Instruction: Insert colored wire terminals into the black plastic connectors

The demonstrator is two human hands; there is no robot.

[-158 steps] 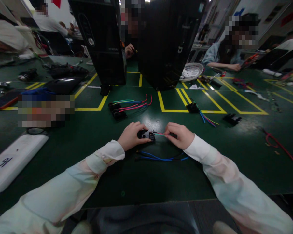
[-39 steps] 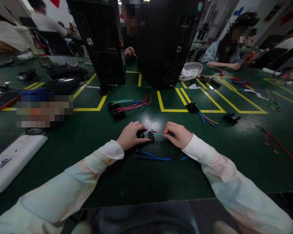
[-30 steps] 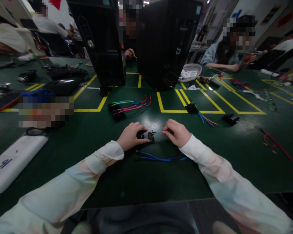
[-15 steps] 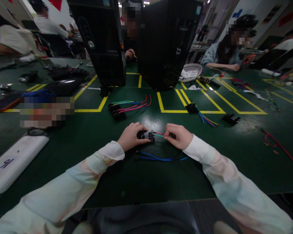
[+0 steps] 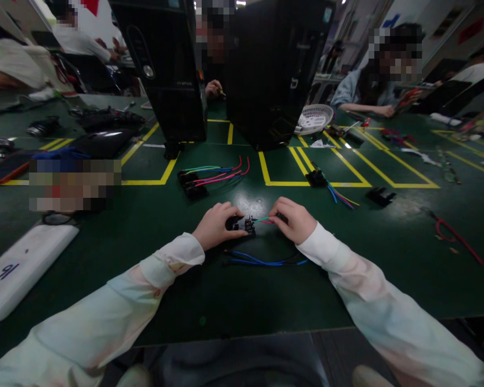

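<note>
Over the counter [image 5: 266,301], the left hand [image 5: 214,226] grips a black connector [image 5: 249,226], fingers curled around it; the right hand [image 5: 294,221] pinches its red and green wires [image 5: 262,220] between nearly closed fingers. Holding the connector steady and the wires straight likely helps.

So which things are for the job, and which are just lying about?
Job:
black part, left hand
red and green wires, right hand
maybe the nearby blue wires

Just lying about, I think:
white case
white basket
tall black boxes
</note>
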